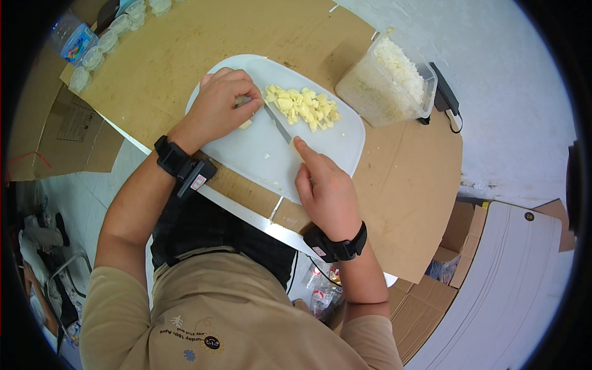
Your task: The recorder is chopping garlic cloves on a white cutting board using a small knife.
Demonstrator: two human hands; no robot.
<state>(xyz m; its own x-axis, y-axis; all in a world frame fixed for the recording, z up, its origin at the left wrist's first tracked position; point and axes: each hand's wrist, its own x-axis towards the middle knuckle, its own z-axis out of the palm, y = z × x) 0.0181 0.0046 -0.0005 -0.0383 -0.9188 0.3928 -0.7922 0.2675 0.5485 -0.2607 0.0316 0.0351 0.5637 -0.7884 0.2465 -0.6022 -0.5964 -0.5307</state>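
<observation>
A white cutting board (pixel 240 152) lies before me. My right hand (pixel 326 192) grips a small knife, its index finger stretched along the handle. The knife blade (pixel 279 126) points up and left, its tip beside the fingers of my left hand (pixel 226 101). Those fingers are bunched around a pale yellow piece (pixel 239 99), mostly hidden, which looks like a garlic clove. Another pale piece (pixel 245 124) rests just under that hand. A heap of pale yellow slices (pixel 303 106), likely garlic, spreads over the board right of the blade. Small scraps dot the board's near half.
Cardboard (pixel 407 185) covers the table. A clear plastic tub (pixel 370 97) of white, grain-like food stands tilted at right, near a black power adapter (pixel 445 90). Several small lidded cups (pixel 107 41) and a plastic bottle (pixel 76 41) line the far left. A seated person (pixel 44 277) is partly visible lower left.
</observation>
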